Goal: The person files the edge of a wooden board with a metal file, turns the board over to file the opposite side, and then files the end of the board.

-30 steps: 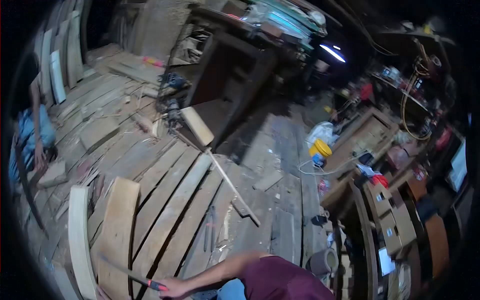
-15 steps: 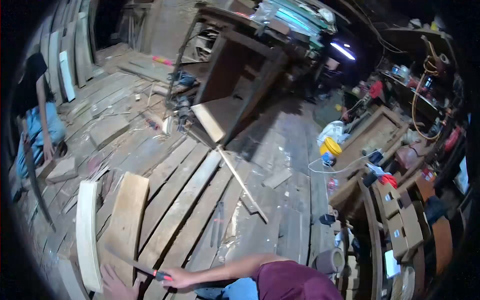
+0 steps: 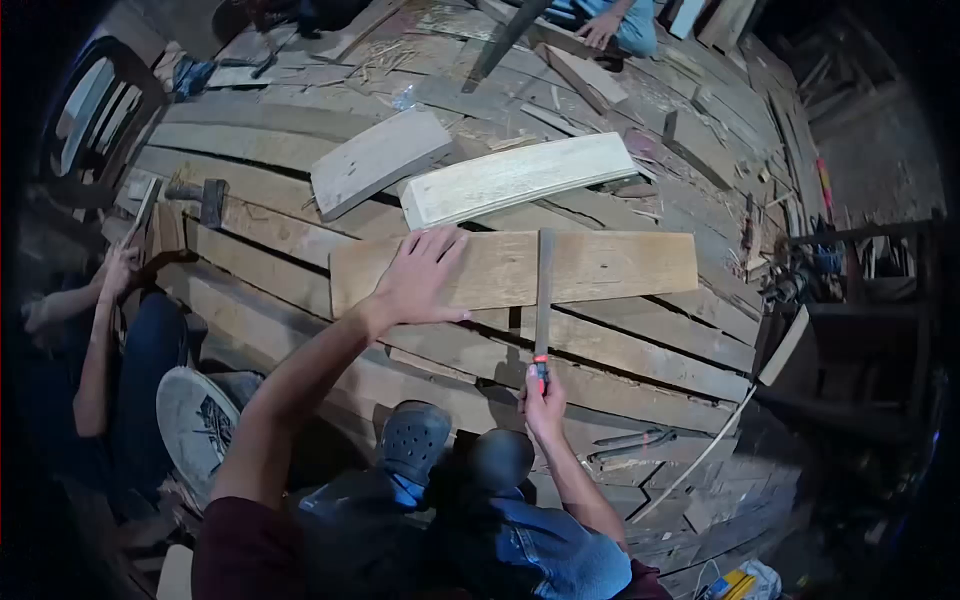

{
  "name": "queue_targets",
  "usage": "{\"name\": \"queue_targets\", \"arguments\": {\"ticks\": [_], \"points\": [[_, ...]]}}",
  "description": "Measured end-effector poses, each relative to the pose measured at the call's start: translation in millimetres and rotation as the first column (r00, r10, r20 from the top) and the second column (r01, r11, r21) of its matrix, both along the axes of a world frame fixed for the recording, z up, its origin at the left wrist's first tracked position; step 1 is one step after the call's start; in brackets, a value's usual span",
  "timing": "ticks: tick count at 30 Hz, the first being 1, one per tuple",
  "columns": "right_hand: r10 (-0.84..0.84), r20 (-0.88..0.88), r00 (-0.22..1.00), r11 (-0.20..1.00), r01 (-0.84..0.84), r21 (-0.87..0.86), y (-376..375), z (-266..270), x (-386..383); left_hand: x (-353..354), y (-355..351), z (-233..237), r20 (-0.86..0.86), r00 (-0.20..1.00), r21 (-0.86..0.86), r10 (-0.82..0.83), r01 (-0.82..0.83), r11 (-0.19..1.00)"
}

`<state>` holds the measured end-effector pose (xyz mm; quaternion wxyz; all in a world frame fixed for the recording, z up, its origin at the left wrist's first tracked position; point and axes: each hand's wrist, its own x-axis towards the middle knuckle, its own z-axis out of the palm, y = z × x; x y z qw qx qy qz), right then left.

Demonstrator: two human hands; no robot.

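Note:
A pale wooden board point(image 3: 620, 266) lies across the slatted floor in front of me. My left hand point(image 3: 425, 270) rests flat on its left part, fingers stretched out. The handle of a file point(image 3: 544, 290), red and black, is wrapped in my right hand point(image 3: 543, 400) just below the board's near edge. Its long flat blade lies across the top face, right of the middle. Beyond this board is a whiter, slightly curved board point(image 3: 520, 180), and left of that a greyish board point(image 3: 380, 162).
A hammer point(image 3: 212, 200) lies on the left. Near my left arm stands a bucket of nails point(image 3: 195, 420). Pliers point(image 3: 635, 442) lie to the right. One person's hands point(image 3: 118, 270) work at the left; another person's hand point(image 3: 600, 30) is at the top, near a saw blade point(image 3: 505, 45).
My view has swung left and down, so the board now lies crosswise in the middle. My right hand still grips the file across it; my left hand still lies on the board.

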<state>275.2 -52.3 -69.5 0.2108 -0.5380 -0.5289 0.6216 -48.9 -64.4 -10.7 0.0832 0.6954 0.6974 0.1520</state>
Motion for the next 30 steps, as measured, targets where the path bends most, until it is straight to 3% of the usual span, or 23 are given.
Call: {"name": "queue_targets", "arguments": {"ticks": [8,11,19,24,30], "points": [[0.063,0.059,0.996,0.997,-0.061,-0.037,7.6,20.8,-8.2,2.1,0.3,-0.9,-0.018,1.000,0.003,-0.015,0.015,1.000],[0.034,-0.004,0.999,0.998,-0.034,-0.046,4.6,16.6,-5.7,1.9,2.4,0.4,-0.010,1.000,-0.003,-0.020,0.020,1.000],[0.097,0.093,0.991,0.995,-0.096,-0.006,13.9,22.7,-8.3,1.7,2.9,1.1,0.021,1.000,-0.047,-0.001,0.002,0.999],[0.026,0.043,0.999,0.996,-0.023,-0.087,24.3,28.0,-15.6,4.1,2.2,0.0,-0.006,1.000,-0.026,0.005,-0.005,1.000],[0.038,0.034,0.999,0.998,-0.037,-0.047,23.1,29.1,-15.6,3.1,4.2,0.8,0.019,1.000,-0.059,0.008,-0.006,0.998]]}}
